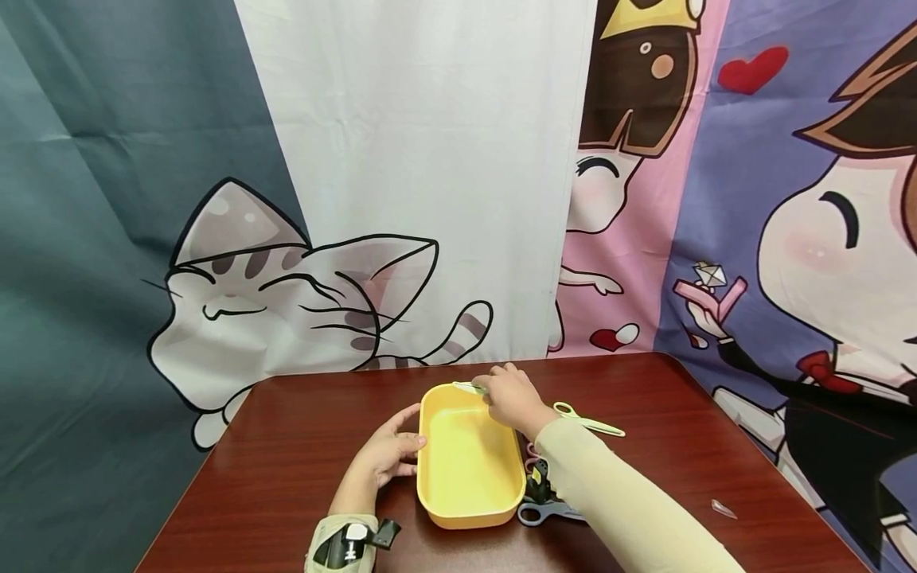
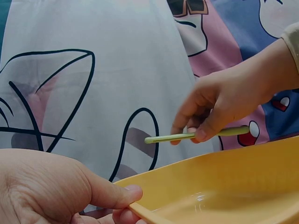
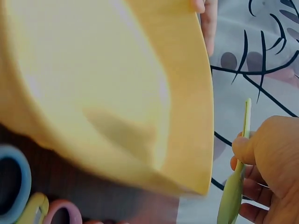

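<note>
A yellow plastic bin (image 1: 469, 469) stands on the table. On its left side my left hand (image 1: 387, 452) pinches the rim, the thumb (image 2: 124, 193) lying over the edge and the fingers outside. Above the bin's far right corner, my right hand (image 1: 512, 395) holds slim light green scissors (image 2: 175, 137) between thumb and fingers. These scissors show nearly edge-on in both wrist views, thicker at one end. Their narrow end points left over the far rim in the head view. Only a bare floor shows inside the bin.
Right of the bin lie pale green scissors (image 1: 591, 425), blue-grey scissors (image 1: 548, 512), a black and yellow item (image 1: 537, 480) and pink handles (image 3: 65, 210), partly behind the right sleeve. A small clear scrap (image 1: 723, 508) lies farther right. A printed curtain (image 1: 430, 159) hangs behind the table.
</note>
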Motion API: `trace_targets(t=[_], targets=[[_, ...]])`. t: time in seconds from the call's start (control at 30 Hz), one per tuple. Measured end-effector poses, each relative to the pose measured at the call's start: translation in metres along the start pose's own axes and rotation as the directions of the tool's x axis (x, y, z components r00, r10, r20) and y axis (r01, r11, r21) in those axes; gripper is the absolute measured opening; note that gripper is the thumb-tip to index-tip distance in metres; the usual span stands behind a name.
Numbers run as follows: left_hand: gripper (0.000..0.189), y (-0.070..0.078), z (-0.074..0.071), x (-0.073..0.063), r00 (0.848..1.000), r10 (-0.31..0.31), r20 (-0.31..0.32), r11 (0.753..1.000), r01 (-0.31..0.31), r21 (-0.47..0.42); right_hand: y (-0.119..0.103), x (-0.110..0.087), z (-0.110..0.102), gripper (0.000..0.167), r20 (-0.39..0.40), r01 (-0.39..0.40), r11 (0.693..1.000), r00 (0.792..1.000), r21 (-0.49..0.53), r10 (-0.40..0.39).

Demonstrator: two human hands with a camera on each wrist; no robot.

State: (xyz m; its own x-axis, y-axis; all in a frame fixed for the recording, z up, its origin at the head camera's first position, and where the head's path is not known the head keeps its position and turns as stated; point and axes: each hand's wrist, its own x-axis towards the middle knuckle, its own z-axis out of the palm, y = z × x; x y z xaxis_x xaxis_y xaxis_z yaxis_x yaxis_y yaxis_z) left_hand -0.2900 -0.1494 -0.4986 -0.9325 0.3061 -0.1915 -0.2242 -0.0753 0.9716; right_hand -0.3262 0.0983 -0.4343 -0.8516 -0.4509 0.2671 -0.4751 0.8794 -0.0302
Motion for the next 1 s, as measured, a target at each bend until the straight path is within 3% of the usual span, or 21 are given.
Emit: trace_targets(t=[0.43, 1.0], targets=[[0.068, 0.001, 0.001, 0.001, 1.000, -0.003, -0.002, 1.000, 0.003, 0.006, -0.022, 0.014, 0.010, 0.033, -0.011, 0.070, 0.997, 0.997, 0.009, -0.070], [0.067, 0.000, 0.001, -0.001, 1.000, 0.002, 0.002, 1.000, -0.002, 0.019, -0.036, 0.019, 0.025, 0.030, 0.097, 0.006, 1.000, 0.995, -0.016, -0.004]])
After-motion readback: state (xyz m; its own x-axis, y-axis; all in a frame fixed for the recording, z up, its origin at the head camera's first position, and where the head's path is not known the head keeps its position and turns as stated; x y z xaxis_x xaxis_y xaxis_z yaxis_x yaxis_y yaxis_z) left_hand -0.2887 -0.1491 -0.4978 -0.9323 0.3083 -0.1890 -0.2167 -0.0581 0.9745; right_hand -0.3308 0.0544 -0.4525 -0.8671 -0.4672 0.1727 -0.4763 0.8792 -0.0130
